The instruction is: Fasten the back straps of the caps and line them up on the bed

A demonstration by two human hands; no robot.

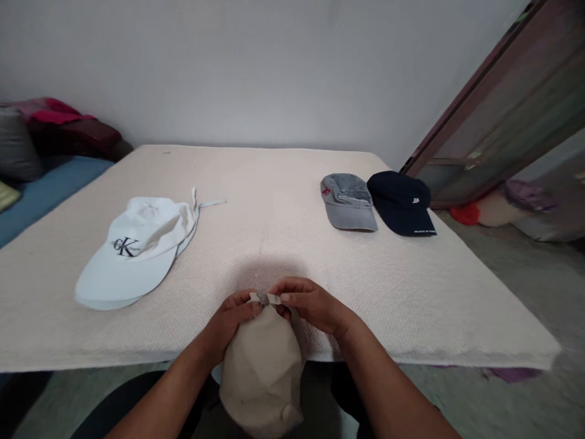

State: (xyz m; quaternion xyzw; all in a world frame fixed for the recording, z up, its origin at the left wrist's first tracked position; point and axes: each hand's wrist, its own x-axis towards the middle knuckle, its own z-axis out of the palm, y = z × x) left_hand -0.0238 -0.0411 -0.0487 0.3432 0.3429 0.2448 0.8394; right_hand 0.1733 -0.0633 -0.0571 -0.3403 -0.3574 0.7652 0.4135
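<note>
A beige cap [262, 372] hangs at the table's front edge, its back strap [265, 298] turned up between my hands. My left hand [235, 317] grips the strap's left side, thumb on top. At the strap's right end, my right hand [308, 302] pinches it between thumb and fingers. A greyish fastener patch shows at the middle of the strap. The cap's brim is mostly hidden beneath its crown. To the left lies a white cap [150, 228] with dark "CK" letters and a loose strap trailing behind it.
A grey cap [348, 198] and a navy cap [400, 201] lie side by side at the right of the cloth-covered table [265, 183]. A wall [256, 73] stands behind. A blue bed or mat [59, 186] is at far left, a door [493, 103] at right.
</note>
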